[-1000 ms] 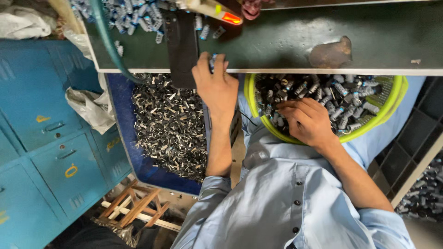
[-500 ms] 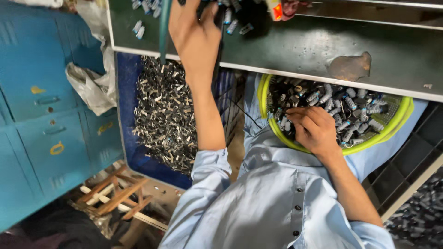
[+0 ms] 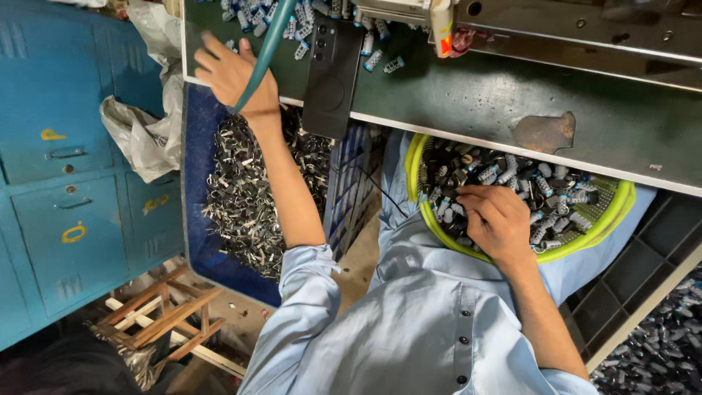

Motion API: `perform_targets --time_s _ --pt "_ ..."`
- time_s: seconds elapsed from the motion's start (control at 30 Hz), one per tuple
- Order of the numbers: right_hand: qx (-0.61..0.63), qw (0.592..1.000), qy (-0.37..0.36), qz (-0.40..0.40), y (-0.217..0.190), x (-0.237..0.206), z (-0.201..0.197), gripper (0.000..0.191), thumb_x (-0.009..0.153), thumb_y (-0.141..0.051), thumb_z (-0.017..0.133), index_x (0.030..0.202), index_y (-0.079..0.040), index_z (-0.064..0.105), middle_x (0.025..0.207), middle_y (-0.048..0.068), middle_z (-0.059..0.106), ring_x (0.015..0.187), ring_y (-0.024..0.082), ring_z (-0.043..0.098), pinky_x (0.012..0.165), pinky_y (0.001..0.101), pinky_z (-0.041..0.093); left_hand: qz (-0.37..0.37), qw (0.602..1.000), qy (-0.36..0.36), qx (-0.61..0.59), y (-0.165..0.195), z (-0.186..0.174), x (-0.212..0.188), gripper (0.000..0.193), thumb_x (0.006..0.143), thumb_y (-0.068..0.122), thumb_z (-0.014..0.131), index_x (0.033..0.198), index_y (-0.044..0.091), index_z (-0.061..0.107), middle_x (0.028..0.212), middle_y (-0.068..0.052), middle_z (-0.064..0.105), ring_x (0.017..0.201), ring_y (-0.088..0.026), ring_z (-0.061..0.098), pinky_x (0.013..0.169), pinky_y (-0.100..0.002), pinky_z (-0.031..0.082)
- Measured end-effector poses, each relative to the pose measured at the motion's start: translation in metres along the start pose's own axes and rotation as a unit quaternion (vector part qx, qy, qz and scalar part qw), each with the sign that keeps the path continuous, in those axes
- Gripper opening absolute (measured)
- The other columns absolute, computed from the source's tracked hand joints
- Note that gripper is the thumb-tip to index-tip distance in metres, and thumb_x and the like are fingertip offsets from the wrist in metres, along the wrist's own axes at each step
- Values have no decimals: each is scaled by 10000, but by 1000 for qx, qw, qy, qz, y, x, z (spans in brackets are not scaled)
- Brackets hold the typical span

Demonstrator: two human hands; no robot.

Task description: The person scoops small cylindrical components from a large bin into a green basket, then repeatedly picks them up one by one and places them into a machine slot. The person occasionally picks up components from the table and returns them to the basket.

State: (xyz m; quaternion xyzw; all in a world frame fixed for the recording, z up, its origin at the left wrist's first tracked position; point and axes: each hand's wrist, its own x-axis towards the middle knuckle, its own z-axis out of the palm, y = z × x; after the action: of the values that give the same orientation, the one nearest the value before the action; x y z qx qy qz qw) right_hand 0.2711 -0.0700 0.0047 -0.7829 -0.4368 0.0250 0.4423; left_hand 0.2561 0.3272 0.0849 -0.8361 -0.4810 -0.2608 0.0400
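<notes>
The small grey-and-black parts (image 3: 512,183) lay heaped in the yellow-green basket (image 3: 614,219) on the person's lap, and the right hand (image 3: 501,223) was down among them, fingers (image 3: 468,205) curled; whether they had pinched one up, I could not tell. The left hand (image 3: 234,73) had shifted from the bench's middle out to its far-left edge, fingers spread flat on the green bench (image 3: 475,102) beside the teal hose (image 3: 267,51), holding nothing visible. The phone (image 3: 333,77) lay just right of it, the blue bin of metal clips (image 3: 241,197) below.
</notes>
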Motion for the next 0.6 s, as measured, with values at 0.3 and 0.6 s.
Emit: perform_targets --time_s 0.3,0.6 --pt "-24 1000 -10 -18 0 1 -3 224 769 68 700 953 -58 689 1055 82 743 831 275 671 713 397 525 22 999 -44 11 0 11 15 293 1017 252 612 1169 31 495 1005 -230 643 882 -424 705 745 -530 549" --pt "-57 998 18 27 -9 -1 -22 253 734 99 674 947 -38 667 1082 73 749 858 280 672 744 402 527 109 954 -31 -276 23 14 -13 569 1091 171 641 1517 -54 339 1520 -307 438 1412 -433 464 1222 -456 352"
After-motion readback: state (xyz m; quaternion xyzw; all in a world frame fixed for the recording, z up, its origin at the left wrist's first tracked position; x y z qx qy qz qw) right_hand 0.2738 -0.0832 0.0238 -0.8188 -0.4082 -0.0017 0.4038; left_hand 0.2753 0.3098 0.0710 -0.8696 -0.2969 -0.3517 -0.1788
